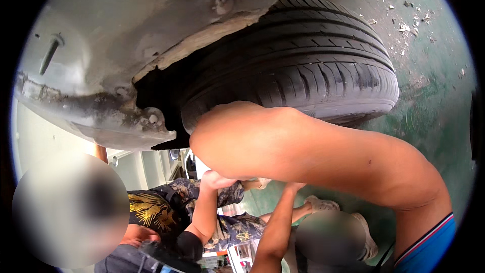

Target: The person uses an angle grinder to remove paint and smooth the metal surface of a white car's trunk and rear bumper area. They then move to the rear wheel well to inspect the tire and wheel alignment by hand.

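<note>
A large bare arm, with a blue sleeve trimmed in red and white, comes in from the lower right; I take it for my right arm. It bends at the elbow and crosses in front of the black car tyre. Its far end lies against or just before the tyre's sidewall; I cannot tell if they touch. The fingers of my right hand are hidden, and so is anything they hold. Beside the tyre, the grey wheel-arch panel has a ragged edge. No hand that I can make out as my left is in view.
A person in a black shirt with a gold print is close by at lower left, one hand raised below my arm. Another person's arm rises near the bottom. Pale debris litters the green floor.
</note>
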`<state>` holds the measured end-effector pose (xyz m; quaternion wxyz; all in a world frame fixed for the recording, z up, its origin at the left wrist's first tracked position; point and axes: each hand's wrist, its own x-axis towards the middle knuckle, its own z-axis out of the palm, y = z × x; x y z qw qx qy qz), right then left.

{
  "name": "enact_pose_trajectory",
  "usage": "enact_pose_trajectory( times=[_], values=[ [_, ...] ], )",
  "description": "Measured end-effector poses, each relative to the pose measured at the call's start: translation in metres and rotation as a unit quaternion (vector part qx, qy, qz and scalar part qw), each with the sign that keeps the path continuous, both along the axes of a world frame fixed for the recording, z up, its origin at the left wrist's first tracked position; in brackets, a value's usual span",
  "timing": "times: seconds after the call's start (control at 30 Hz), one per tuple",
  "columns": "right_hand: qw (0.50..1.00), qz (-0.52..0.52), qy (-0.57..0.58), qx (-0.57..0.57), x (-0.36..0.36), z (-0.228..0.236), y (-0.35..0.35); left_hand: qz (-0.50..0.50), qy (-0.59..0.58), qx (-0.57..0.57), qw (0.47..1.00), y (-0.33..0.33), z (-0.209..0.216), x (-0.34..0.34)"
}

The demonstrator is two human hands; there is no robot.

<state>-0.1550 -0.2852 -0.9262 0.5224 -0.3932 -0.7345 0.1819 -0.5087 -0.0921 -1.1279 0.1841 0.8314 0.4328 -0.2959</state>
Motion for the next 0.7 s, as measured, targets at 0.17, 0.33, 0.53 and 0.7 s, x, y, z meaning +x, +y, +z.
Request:
enact_pose_trajectory(
  times=[0.17, 0.33, 0.53, 0.7],
  values=[
    [1.000, 0.008, 0.015, -0.011, -0.011, 0.007, 0.002, 0.000, -0.011, 0.033, 0.999, -0.015, 0.017, -0.003],
    [0.999, -0.031, 0.012, 0.012, -0.016, 0.002, 0.007, -0.010, 0.010, 0.021, 1.000, -0.008, 0.003, -0.006],
    [0.997, -0.070, -0.033, -0.013, -0.026, 0.011, 0.016, 0.004, 0.012, -0.038, 0.999, 0.004, -0.002, -0.021],
    [0.995, -0.079, -0.048, -0.028, -0.024, 0.013, 0.010, 0.027, -0.024, -0.035, 0.999, 0.000, 0.001, -0.022]
  ],
)
